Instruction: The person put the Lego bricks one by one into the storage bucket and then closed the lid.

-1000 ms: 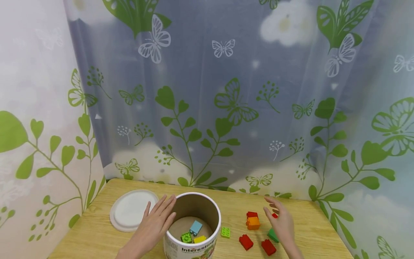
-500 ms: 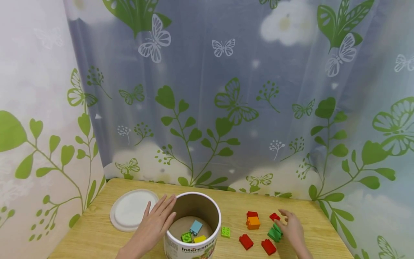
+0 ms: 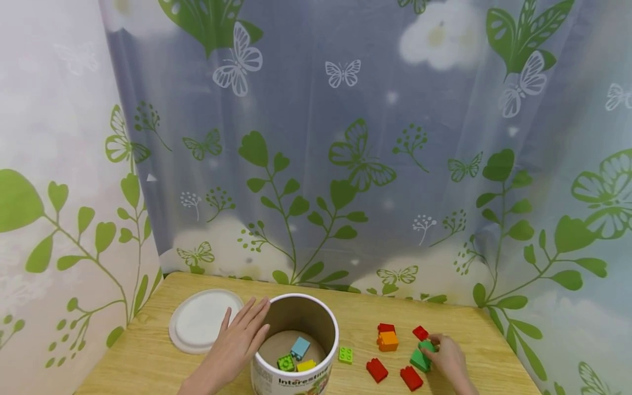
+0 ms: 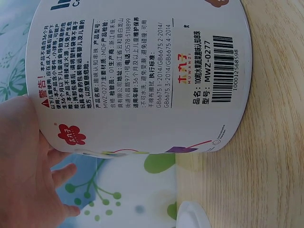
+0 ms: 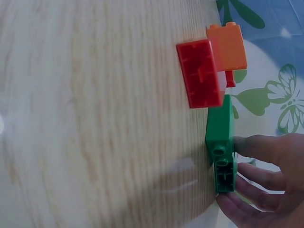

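Observation:
My left hand (image 3: 238, 341) lies with straight fingers against the rim of a white round tub (image 3: 261, 378); in the left wrist view the tub's printed side (image 4: 137, 128) fills most of the frame. Inside it are a light blue brick (image 3: 300, 348), a green brick (image 3: 286, 362) and a yellow brick (image 3: 306, 366). At the right, my right hand (image 3: 450, 361) pinches green toy bricks (image 3: 421, 360) on the table. The right wrist view has the thumb (image 5: 259, 148) on one side of the green bricks (image 5: 221, 128) and fingertips at their near end.
A white lid (image 3: 204, 321) lies left of the tub. Red bricks (image 3: 377, 370) (image 3: 411, 378) (image 3: 420, 333), an orange brick (image 3: 387, 341) and a light green brick (image 3: 345, 355) are spread over the wooden table (image 3: 355, 307). A patterned curtain (image 3: 316, 164) hangs behind.
My right hand has moved right and down from above the bricks, and its fingers have come onto the green bricks. The left hand and the tub have stayed in place.

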Demonstrator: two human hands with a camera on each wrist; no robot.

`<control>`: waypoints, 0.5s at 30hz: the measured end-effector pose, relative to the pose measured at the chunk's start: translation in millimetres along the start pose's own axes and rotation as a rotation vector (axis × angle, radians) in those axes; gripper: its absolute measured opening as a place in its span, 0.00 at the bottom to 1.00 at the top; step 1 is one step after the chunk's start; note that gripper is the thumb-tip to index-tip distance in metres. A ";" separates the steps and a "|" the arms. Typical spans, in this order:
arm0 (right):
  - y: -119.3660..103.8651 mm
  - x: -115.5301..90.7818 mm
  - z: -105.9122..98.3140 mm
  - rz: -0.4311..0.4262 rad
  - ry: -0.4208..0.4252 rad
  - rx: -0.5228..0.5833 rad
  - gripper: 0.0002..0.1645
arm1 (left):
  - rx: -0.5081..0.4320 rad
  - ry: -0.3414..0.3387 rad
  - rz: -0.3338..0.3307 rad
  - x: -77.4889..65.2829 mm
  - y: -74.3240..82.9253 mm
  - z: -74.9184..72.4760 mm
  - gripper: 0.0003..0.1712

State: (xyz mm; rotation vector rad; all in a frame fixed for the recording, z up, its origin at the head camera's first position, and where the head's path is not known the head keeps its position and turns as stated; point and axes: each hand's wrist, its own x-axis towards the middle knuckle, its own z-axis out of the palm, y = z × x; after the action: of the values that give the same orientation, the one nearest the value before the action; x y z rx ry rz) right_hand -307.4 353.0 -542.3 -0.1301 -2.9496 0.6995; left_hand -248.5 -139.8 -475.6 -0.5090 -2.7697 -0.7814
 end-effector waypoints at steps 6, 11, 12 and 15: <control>-0.1 0.2 -1.5 0.008 -0.015 -0.004 0.28 | 0.007 0.005 0.001 0.1 0.0 0.1 0.32; -1.0 0.9 -2.9 0.008 -0.023 0.010 0.27 | 0.019 0.010 0.005 0.0 -0.3 1.1 0.32; -0.9 1.3 -3.0 0.009 -0.025 0.013 0.27 | 0.023 0.013 0.007 0.0 -0.4 1.4 0.32; -0.6 2.2 -3.3 0.009 -0.034 0.013 0.25 | 0.034 0.021 0.012 -0.3 -0.6 2.0 0.32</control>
State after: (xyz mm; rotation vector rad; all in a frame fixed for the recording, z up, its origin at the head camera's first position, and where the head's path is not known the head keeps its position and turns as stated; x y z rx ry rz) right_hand -309.2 354.2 -538.9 -0.1317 -2.9784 0.7286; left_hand -248.8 -139.3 -477.7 -0.5077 -2.7533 -0.7313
